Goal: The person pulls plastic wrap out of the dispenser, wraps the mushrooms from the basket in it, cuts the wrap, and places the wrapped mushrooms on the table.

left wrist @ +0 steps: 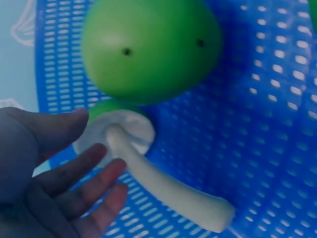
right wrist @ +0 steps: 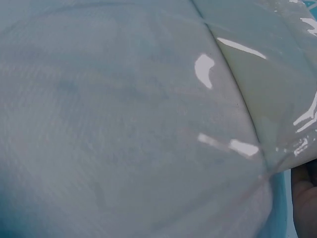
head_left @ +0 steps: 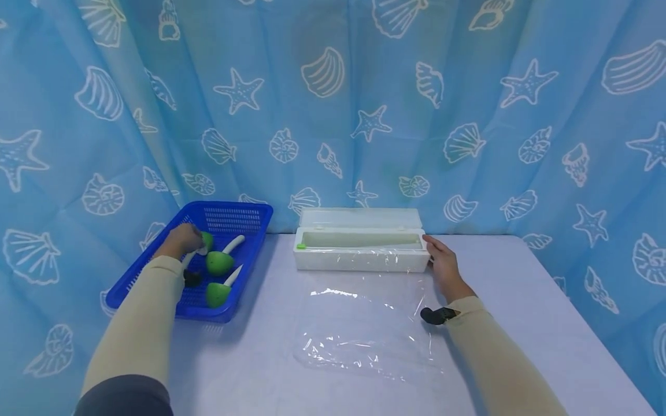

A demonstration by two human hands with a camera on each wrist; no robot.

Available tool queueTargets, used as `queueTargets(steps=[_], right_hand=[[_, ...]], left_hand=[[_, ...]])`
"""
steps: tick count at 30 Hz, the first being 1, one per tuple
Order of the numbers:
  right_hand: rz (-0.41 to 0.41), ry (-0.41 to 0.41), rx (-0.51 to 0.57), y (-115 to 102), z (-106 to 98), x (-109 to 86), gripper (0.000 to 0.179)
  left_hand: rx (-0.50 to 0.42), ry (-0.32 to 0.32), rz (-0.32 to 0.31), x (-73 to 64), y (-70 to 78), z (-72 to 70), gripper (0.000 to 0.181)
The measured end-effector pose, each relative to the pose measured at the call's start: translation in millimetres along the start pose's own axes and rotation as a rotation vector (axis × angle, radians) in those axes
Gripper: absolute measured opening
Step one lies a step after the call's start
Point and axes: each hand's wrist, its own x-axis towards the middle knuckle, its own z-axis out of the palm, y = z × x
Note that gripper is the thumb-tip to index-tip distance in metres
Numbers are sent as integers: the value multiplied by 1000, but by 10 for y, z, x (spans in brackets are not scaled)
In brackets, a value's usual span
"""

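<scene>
In the head view my left hand (head_left: 182,240) reaches into the blue plastic basket (head_left: 231,218). The left wrist view shows that hand (left wrist: 64,173) with thumb and fingers apart, fingertips right at the white stem of a toy mushroom (left wrist: 168,188) lying on its side. A bigger green cap with dark dots (left wrist: 148,49) is beside it. My right hand (head_left: 444,266) grips the right end of a white cling film box (head_left: 359,261), whose clear lid stands raised. A sheet of clear film (head_left: 364,323) spreads from the box over the table toward me.
Two other green-capped mushrooms, one upper (head_left: 219,263) and one lower (head_left: 217,294), lie in the basket's right part. A green slider (head_left: 300,247) sits at the box's left end. Behind the white table (head_left: 250,370) hangs a blue shell-patterned curtain (head_left: 291,115).
</scene>
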Motion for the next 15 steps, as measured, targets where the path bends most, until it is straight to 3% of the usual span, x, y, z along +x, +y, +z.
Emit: queueTargets(steps=[4,8,11,15], right_hand=[[-13,-15,4,1,-11,-1,46],[-19,-16,24,1,2,-2,46],[-17,-17,22,7,19,6,46],[-16,-10,18,8,41,13,46]], left_hand=[[9,68,-38,9,-67,90,49],[82,158,-49,-40,-123,162,42],[137,168,-36,-83,-183,200,32],[170,126,-21,-103,-247,206,22]])
